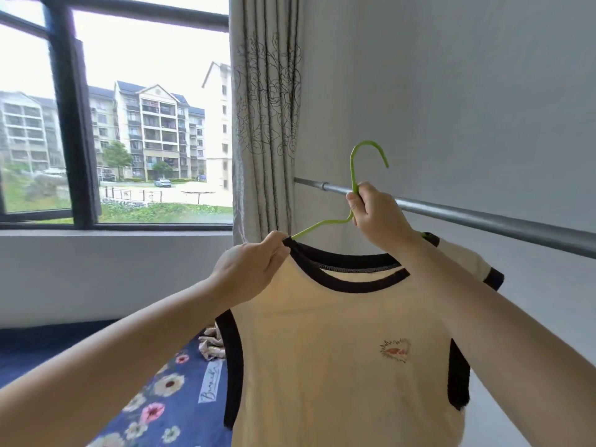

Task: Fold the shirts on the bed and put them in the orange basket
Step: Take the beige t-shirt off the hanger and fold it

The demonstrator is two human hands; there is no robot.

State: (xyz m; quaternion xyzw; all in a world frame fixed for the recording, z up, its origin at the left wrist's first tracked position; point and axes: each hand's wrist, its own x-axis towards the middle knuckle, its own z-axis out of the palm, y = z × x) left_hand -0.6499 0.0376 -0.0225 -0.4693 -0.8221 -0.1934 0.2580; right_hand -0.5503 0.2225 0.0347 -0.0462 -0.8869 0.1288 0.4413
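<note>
A cream shirt [338,343] with black collar and sleeve trim and a small red chest print hangs in front of me on a green hanger [354,169]. My right hand [375,214] grips the hanger's neck just below the hook. My left hand [254,269] pinches the shirt's black collar at its left shoulder, where the hanger's green arm sticks out of the neck opening. The hook is free, a little above the metal rail. The orange basket is not in view.
A grey metal rail [483,221] runs along the white wall at right. The bed [167,391] with a blue flowered sheet lies below left, with a crumpled patterned cloth [211,345] on it. A patterned curtain [264,124] and a dark-framed window [71,124] stand behind.
</note>
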